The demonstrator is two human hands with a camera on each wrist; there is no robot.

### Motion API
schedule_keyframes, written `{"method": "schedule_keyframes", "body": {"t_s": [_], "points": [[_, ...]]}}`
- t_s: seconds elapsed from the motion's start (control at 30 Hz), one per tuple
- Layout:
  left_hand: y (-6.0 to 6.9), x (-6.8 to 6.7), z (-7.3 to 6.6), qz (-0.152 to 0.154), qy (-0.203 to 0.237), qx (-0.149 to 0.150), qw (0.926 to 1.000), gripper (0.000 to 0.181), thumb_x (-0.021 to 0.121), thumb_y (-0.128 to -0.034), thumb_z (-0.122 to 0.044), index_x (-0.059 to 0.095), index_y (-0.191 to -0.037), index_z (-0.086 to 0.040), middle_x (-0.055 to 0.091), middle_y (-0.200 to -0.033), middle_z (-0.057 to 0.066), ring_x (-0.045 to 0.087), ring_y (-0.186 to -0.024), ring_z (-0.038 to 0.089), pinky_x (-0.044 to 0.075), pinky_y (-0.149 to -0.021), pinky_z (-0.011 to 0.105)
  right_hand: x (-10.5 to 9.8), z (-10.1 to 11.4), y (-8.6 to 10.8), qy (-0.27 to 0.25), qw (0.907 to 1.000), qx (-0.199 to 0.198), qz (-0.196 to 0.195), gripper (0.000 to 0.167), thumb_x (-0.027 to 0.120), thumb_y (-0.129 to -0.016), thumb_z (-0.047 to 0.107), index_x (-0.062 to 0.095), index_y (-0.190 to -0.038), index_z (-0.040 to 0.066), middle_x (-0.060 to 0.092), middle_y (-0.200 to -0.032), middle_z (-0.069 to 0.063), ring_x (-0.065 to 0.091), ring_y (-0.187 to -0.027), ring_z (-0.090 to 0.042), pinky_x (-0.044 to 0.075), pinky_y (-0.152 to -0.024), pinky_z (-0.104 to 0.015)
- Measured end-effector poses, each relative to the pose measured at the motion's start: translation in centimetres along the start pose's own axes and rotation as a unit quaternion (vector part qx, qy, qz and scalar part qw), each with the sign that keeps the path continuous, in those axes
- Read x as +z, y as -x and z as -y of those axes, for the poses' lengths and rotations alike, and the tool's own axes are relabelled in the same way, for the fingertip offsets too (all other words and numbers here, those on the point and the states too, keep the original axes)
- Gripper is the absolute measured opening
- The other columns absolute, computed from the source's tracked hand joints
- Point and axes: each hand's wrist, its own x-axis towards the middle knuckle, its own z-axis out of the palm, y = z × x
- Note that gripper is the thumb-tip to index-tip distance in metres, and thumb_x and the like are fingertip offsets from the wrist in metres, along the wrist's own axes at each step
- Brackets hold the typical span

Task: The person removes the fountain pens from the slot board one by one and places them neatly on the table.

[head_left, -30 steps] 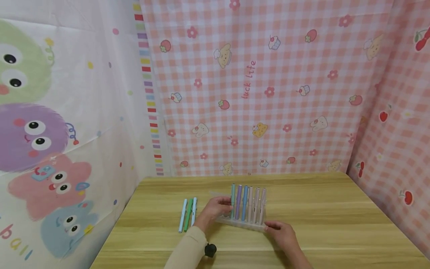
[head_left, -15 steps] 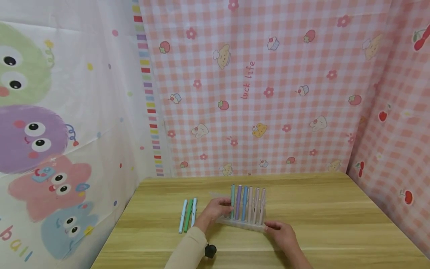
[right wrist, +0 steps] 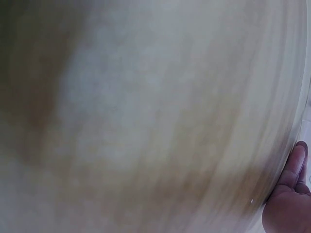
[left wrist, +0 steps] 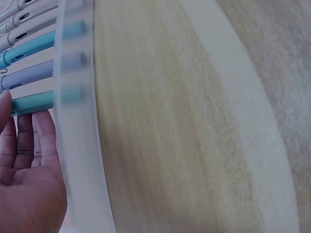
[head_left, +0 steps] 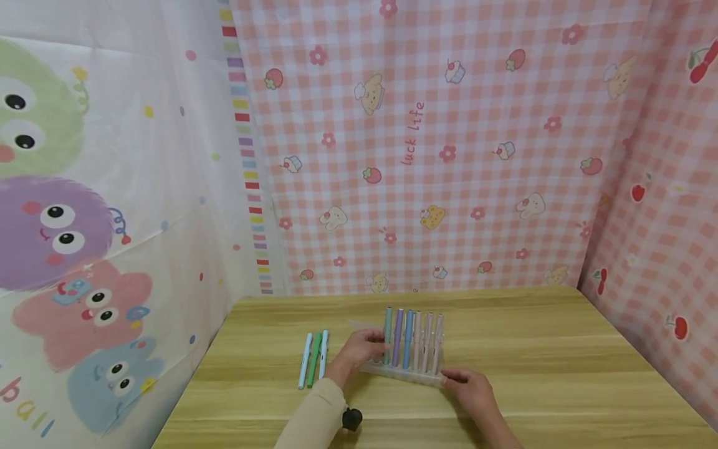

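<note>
A clear plastic pen stand (head_left: 401, 373) is in the middle of the table, holding several upright pens in a row. They run from a green pen (head_left: 388, 337) at the left through a purple pen (head_left: 398, 337) and a blue pen (head_left: 409, 340) to pale pinkish ones (head_left: 429, 343). My left hand (head_left: 359, 352) pinches the green pen at the row's left end; in the left wrist view thumb and fingers meet around this green pen (left wrist: 34, 102), its lower end inside the stand's base (left wrist: 80, 160). My right hand (head_left: 471, 388) grips the stand's right front corner, fingertips partly hidden.
Left of the stand, two light blue pens (head_left: 305, 362) (head_left: 323, 354) and a bright green pen (head_left: 315, 360) lie side by side on the wooden table (head_left: 561, 362). A black round object (head_left: 351, 419) is at the left wrist. Patterned cloths (head_left: 449, 187) hang behind and at the sides.
Hands, stand and pens keep nearly the same places. Only the head view has shifted very slightly.
</note>
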Motion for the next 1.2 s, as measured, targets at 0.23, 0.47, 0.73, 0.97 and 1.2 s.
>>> {"method": "schedule_keyframes", "body": {"t_s": [0.23,0.47,0.73,0.97,1.2], "points": [[-0.1,-0.2,-0.9,-0.001,0.01,0.009,0.9999,0.021,0.071,-0.0906,-0.007,0.066,-0.108,0.003,0.067,-0.097,0.006,0.063,-0.089,0.016,0.054,-0.084,0.038,0.1,0.1,0.0,-0.01,0.9999,-0.003,-0.004,0.018,0.072,-0.087,0.006,0.074,-0.102,-0.005,0.073,-0.1,-0.015,0.063,-0.095,-0.023,0.049,-0.08,-0.032],[0.2,-1.3,-2.2,-0.008,0.045,0.036,0.9983,0.026,0.068,-0.0923,-0.004,0.062,-0.114,0.009,0.065,-0.103,0.01,0.063,-0.095,0.018,0.053,-0.091,0.041,0.1,-0.4,-0.4,-0.001,1.0,-0.009,-0.004,0.017,0.072,-0.088,0.006,0.075,-0.101,-0.004,0.073,-0.1,-0.014,0.063,-0.095,-0.022,0.048,-0.081,-0.033],[1.1,-4.3,-3.4,-0.047,0.048,0.03,0.9973,0.034,0.065,-0.0963,-0.009,0.059,-0.126,0.007,0.061,-0.115,0.014,0.062,-0.104,0.024,0.053,-0.092,0.042,0.2,-0.5,-0.4,0.005,1.0,-0.005,-0.004,0.017,0.072,-0.088,0.007,0.075,-0.101,-0.003,0.073,-0.101,-0.014,0.063,-0.096,-0.024,0.047,-0.083,-0.036],[1.8,-7.3,-3.0,-0.074,0.047,0.024,0.9958,0.039,0.063,-0.0978,-0.01,0.055,-0.131,0.009,0.058,-0.113,0.013,0.059,-0.109,0.031,0.051,-0.094,0.044,0.3,-0.3,-0.2,0.006,1.0,0.001,-0.004,0.017,0.072,-0.088,0.007,0.074,-0.102,-0.002,0.073,-0.101,-0.014,0.063,-0.094,-0.023,0.048,-0.083,-0.037],[2.4,-10.2,-2.6,-0.115,0.046,0.004,0.9923,0.04,0.062,-0.0952,0.0,0.052,-0.132,0.012,0.059,-0.109,0.015,0.061,-0.098,0.025,0.052,-0.091,0.046,0.2,-0.1,-0.1,0.004,1.0,0.002,0.001,0.017,0.072,-0.089,0.008,0.074,-0.102,-0.003,0.073,-0.1,-0.014,0.063,-0.093,-0.023,0.049,-0.082,-0.038]]}}
